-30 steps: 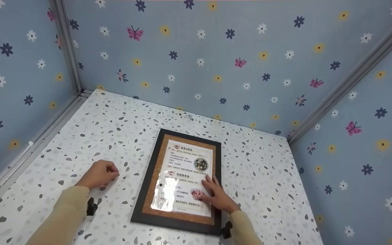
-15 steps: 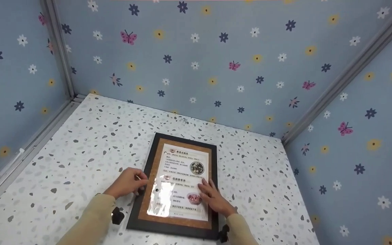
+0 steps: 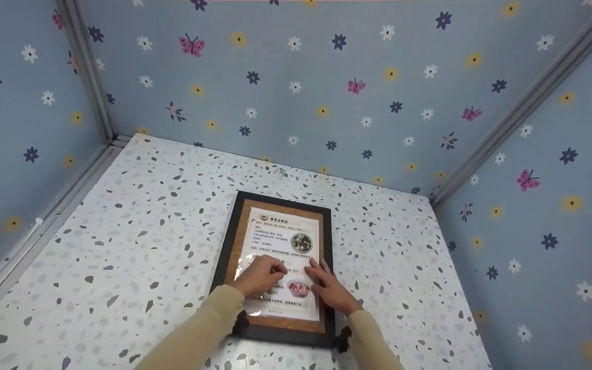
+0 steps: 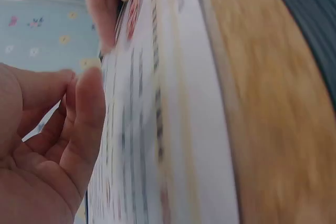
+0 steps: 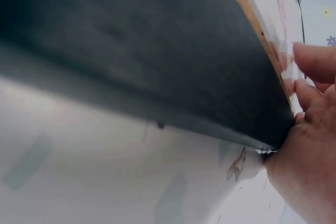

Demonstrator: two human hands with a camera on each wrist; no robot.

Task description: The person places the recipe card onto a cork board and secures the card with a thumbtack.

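A black-framed cork board lies flat on the speckled table, with a glossy printed sheet on its cork. My left hand sits on the lower middle of the sheet with its fingers curled under. The left wrist view shows those curled fingers beside the sheet, and I see nothing between them. My right hand lies flat with straight fingers on the sheet's lower right. In the right wrist view it rests at the frame's black edge.
Blue walls with flowers and butterflies close in the table at the back and on both sides, with metal rails along the left edge. Bare tabletop lies to the left and right of the board.
My left hand has moved right from the bare table onto the sheet, next to my right hand. The right hand has stayed on the sheet's lower right.
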